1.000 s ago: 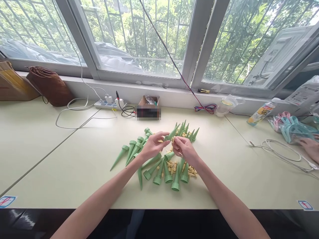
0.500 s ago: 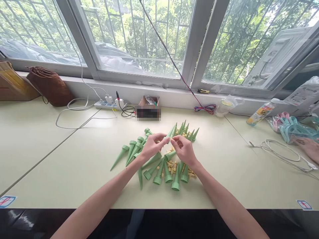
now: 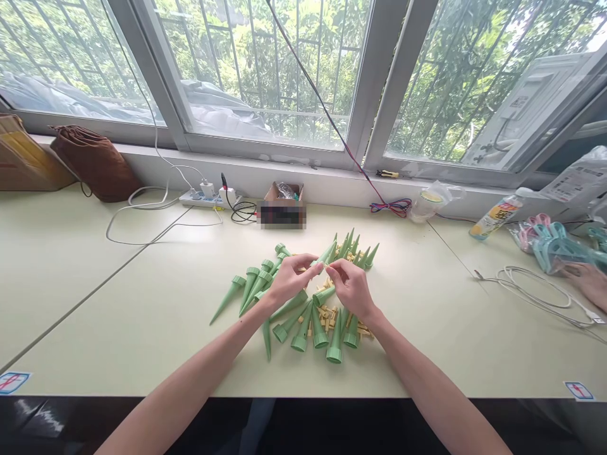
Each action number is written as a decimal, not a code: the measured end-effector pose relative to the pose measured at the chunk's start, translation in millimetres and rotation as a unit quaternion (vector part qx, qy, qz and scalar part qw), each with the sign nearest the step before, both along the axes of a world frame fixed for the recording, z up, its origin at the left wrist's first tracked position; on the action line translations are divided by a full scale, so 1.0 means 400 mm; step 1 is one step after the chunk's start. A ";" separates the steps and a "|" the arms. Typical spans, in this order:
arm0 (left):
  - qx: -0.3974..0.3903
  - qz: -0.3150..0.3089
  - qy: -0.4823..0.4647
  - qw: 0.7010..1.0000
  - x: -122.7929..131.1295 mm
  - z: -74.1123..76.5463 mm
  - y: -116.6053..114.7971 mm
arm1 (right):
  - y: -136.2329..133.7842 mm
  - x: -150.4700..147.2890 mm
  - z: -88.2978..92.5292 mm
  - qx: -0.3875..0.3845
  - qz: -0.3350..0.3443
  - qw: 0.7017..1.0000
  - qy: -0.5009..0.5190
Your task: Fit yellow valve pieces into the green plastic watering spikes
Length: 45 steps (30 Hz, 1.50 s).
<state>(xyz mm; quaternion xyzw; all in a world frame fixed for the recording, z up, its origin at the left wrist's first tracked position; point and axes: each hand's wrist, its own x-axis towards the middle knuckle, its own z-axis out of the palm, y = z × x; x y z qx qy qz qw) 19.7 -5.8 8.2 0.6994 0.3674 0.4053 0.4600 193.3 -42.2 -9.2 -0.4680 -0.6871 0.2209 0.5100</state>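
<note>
My left hand [image 3: 293, 278] grips a green spike [image 3: 325, 254], its pointed end tilted up and to the right. Close beside it, my right hand [image 3: 349, 284] pinches a small yellow piece [image 3: 327, 268] against the base of that spike. Around and below both hands lie several green capped spikes [image 3: 229, 299] and a pile of small yellow parts [image 3: 327, 316]. More green spikes [image 3: 372, 254] stand or lean just behind my right hand. My fingers partly hide the joint between spike and yellow piece.
A power strip [image 3: 203, 200] and small box [image 3: 283, 193] stand at the back. A bottle [image 3: 497, 216], white cable [image 3: 535, 285] and another person's hand [image 3: 585, 281] on bagged teal items are at the right. A brown bag [image 3: 95, 164] sits back left.
The held green spike has tilted slightly, and the fingers of my right hand have shifted a little at its base. The rest looks the same.
</note>
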 end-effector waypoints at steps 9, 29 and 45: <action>0.009 -0.002 -0.022 1.000 0.004 0.001 -0.010 | -0.001 0.002 0.003 0.004 -0.019 1.000 -0.004; -0.020 -0.012 -0.070 0.997 0.010 -0.015 -0.005 | 0.014 0.008 0.014 -0.169 0.071 0.962 0.201; -0.006 -0.030 -0.054 0.998 0.003 -0.016 -0.001 | 0.001 0.007 0.006 -0.091 0.046 0.991 0.089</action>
